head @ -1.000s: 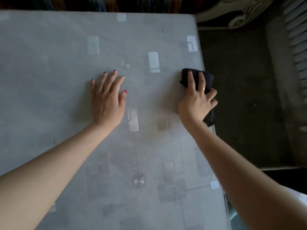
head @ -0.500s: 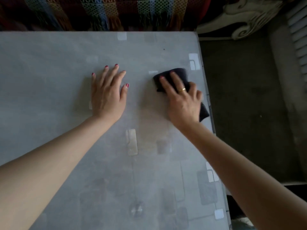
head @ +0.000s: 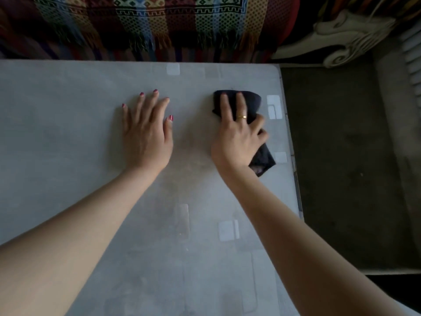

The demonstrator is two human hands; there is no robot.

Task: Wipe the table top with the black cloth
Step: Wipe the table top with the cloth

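The grey table top (head: 68, 137) fills most of the view. A folded black cloth (head: 250, 103) lies on it near the right edge, toward the far side. My right hand (head: 237, 135) lies on top of the cloth. Two of its fingers stretch forward and press the cloth, while the outer fingers curl round the cloth's right side. One end of the cloth sticks out behind the wrist. My left hand (head: 145, 131) rests flat on the bare table with fingers spread, to the left of the cloth and apart from it.
A patterned, fringed textile (head: 159, 23) hangs just beyond the table's far edge. To the right of the table there is dark floor (head: 341, 156), with a carved white furniture piece (head: 337, 39) at the back right. Pale square marks dot the table surface.
My right hand has slid the cloth away from the right edge, leftward and toward the far side. The left hand has stayed flat in place. The view has tilted up.
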